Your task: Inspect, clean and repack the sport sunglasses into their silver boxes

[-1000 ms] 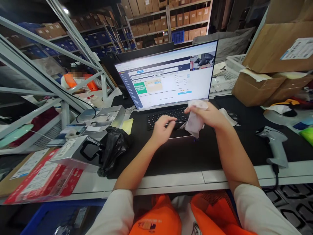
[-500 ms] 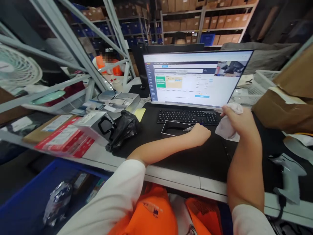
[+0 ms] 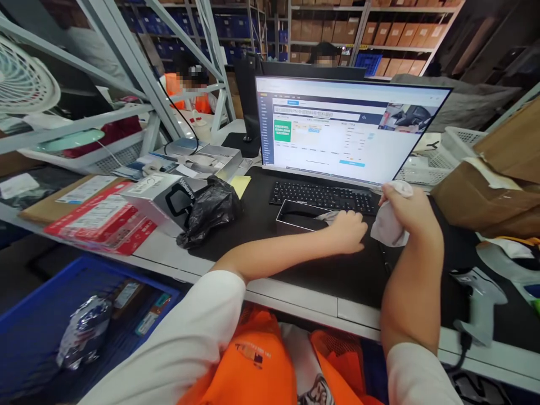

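Note:
My right hand (image 3: 407, 211) is closed around a crumpled white cloth (image 3: 390, 228), held just right of the black keyboard (image 3: 323, 197). My left hand (image 3: 348, 232) rests on the black desk mat (image 3: 295, 264) in front of the keyboard, fingers curled over a small pale scrap beside a flat black tray with a silver rim (image 3: 299, 215). What the left fingers hold is hidden. The lit monitor (image 3: 346, 132) stands behind the keyboard.
A crumpled black bag (image 3: 208, 211), a white box (image 3: 162, 199) and a red box (image 3: 99, 225) lie at the left. A grey barcode scanner (image 3: 478, 304) sits at the right, below cardboard boxes (image 3: 498, 180). A blue bin (image 3: 63, 326) is under the desk. People in orange vests work behind.
My head turned left and down. My left hand slid right off the keyboard to the mat, and my right hand with the cloth moved to the keyboard's right end.

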`<state>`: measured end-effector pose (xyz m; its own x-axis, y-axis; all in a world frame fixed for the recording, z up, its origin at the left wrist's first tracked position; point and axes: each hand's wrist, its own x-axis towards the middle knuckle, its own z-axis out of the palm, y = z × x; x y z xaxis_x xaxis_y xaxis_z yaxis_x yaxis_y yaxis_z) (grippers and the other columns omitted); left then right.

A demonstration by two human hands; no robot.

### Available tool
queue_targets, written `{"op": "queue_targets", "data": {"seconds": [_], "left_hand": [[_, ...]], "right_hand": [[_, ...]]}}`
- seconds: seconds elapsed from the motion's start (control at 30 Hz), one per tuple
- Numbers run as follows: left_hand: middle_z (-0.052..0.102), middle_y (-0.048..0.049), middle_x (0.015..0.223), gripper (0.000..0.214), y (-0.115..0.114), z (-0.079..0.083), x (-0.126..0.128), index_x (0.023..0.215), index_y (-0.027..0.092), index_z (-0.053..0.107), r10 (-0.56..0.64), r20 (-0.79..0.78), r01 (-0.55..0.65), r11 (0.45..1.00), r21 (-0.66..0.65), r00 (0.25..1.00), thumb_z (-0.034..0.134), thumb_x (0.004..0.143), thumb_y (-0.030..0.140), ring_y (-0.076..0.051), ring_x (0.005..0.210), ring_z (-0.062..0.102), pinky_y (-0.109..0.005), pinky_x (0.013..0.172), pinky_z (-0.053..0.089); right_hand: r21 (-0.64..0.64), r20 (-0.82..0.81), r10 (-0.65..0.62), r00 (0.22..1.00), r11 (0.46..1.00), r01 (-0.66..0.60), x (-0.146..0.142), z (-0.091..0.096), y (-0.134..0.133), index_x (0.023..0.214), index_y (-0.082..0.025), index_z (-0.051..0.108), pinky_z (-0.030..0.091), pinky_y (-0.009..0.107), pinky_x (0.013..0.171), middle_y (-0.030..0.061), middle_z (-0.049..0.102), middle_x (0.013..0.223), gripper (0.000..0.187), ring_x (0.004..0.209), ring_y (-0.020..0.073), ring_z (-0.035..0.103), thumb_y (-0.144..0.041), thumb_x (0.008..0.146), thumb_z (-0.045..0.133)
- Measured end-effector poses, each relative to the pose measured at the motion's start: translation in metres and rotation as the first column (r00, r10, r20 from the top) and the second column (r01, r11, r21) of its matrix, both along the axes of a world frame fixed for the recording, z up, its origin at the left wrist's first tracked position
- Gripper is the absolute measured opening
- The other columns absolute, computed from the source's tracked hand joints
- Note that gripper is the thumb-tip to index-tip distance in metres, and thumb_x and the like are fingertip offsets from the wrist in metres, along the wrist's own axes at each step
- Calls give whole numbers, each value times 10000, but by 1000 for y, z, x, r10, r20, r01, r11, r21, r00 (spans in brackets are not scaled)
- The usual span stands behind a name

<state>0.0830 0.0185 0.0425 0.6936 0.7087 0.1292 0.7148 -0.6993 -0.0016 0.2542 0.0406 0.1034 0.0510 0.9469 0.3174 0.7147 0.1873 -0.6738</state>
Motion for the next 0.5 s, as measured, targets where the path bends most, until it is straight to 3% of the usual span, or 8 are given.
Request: {"op": "queue_targets", "data": {"seconds": [0.13,0.2,0.3,0.4,0.5], "left_hand": [[695,-238,1108,227,-8,-16,27,1054,48,746,44,-158,-53,997,-54,986,621,870,95,-356,1068,639,-445,850,465],[728,-212,1027,205,-2,-12,23,981,68,758,5,-155,-20,995,-97,988,601,853,43,-329,986,678,-406,781,479],[746,-137,1035,245,9,6,-3,1072,137,735,-62,-106,49,991,-122,992,600,871,95,-270,934,702,-336,710,478],[727,-82,1083,286,17,30,-39,1126,193,709,-5,132,12,998,-57,991,510,926,147,-236,937,694,-324,727,488],[692,-58,1016,281,19,54,-75,942,186,740,69,509,-57,998,-38,858,468,920,121,-198,909,667,-318,801,503]], "right_hand": [[-13,9,14,1000,1000,-14,-6,1,-4,608,-200,651,413,352,698,57,661,658,398,698,233,595,-471,885,557],[-12,1,34,999,999,-34,-7,3,-6,618,-202,658,421,352,704,53,671,669,413,706,235,608,-496,887,551],[9,-8,38,999,999,-38,-6,4,-7,622,-204,661,429,353,704,47,671,665,406,696,231,612,-487,892,553],[60,-38,54,998,997,-52,-6,6,-11,631,-200,661,445,358,698,53,671,658,404,674,228,615,-485,904,570],[119,-132,150,980,984,-134,-16,9,-23,734,-198,712,478,349,685,62,707,706,397,691,228,643,-529,917,593]]}}
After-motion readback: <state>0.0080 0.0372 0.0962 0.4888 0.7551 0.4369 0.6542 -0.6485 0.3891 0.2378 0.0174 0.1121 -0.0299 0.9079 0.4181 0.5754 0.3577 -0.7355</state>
